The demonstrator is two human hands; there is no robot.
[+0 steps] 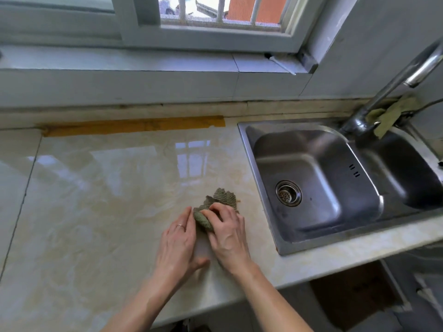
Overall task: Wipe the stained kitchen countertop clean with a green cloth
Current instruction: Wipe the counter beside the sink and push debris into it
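I see right hand [229, 232] curled round the bunched green cloth [224, 200], left hand [178, 238] flat, fingers straight at its 9 o'clock edge, likely steadying it to wipe the countertop [96, 200], sink [261, 178] at 3 o'clock.

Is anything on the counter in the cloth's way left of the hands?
Nothing visible: the countertop left of the green cloth holds no objects. The left hand and right hand touch the cloth.
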